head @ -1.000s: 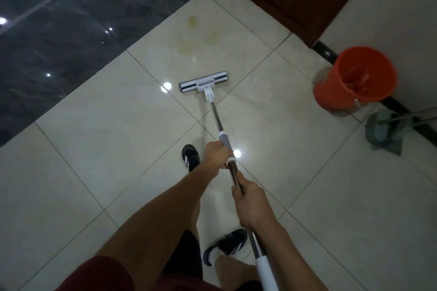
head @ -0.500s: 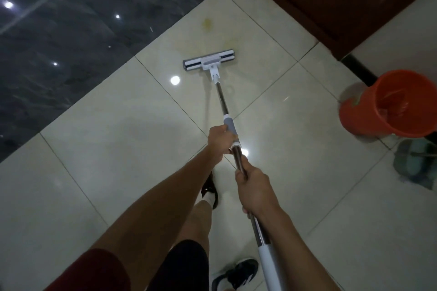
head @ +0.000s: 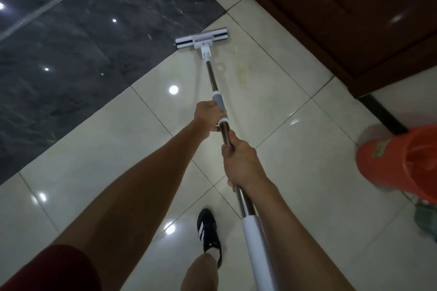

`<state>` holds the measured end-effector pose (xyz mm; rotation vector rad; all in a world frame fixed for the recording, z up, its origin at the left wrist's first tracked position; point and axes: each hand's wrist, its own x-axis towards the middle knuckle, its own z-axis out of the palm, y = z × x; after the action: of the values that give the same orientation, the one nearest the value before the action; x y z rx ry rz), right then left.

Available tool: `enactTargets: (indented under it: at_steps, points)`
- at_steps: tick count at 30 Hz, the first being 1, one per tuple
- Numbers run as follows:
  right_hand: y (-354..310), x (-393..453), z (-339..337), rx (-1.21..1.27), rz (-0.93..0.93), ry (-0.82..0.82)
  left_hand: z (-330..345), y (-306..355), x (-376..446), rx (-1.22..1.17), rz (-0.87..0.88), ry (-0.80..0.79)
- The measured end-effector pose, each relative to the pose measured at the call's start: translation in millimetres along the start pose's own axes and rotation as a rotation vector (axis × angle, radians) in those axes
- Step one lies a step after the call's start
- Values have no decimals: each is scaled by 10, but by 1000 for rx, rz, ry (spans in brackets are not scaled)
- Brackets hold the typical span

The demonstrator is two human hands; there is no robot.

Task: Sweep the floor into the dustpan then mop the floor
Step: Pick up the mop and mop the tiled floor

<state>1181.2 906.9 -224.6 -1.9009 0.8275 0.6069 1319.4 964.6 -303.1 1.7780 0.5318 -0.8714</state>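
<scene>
A flat mop with a white head [head: 202, 38] lies on the cream floor tiles [head: 295, 160], at the edge of the dark grey tiles. Its metal pole [head: 212, 78] runs back toward me. My left hand [head: 208, 114] grips the pole at the grey sleeve. My right hand [head: 238, 163] grips the pole lower down, above the white handle part [head: 256, 243]. A faint yellowish stain [head: 244, 73] marks the tile just right of the pole.
An orange bucket [head: 402, 163] stands at the right edge, with a greenish object [head: 425, 222] on the floor below it. A dark wooden door [head: 354, 14] fills the top right. Dark grey tiles [head: 71, 54] cover the upper left. My shoe [head: 208, 227] is on the floor between my arms.
The mop head has slid forward across the stained tile to the dark tiles' edge. I have stepped forward; the bucket has shifted toward the right edge of the view.
</scene>
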Motion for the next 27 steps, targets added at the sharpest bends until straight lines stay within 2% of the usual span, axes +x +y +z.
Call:
enactTargets:
  at_steps: [7,11,14,20,27]
  points:
    - [-454,497,-10,-12,-50,-78,-255,430,437,69,52,-30]
    - [-404,249,40,-66,-44,-154,-337,315,231,60,0,-39]
    - [-305,-8,27,-89,-58,-199,-375,174,-42,-38,-75,-14]
    - [136,-678,-13,-194,-56,-250,-271,-304,-721,-113,-156,6]
    - [1094,-1575,-52,-276,-104,-241,134,-1234,-1586,-164,-207,4]
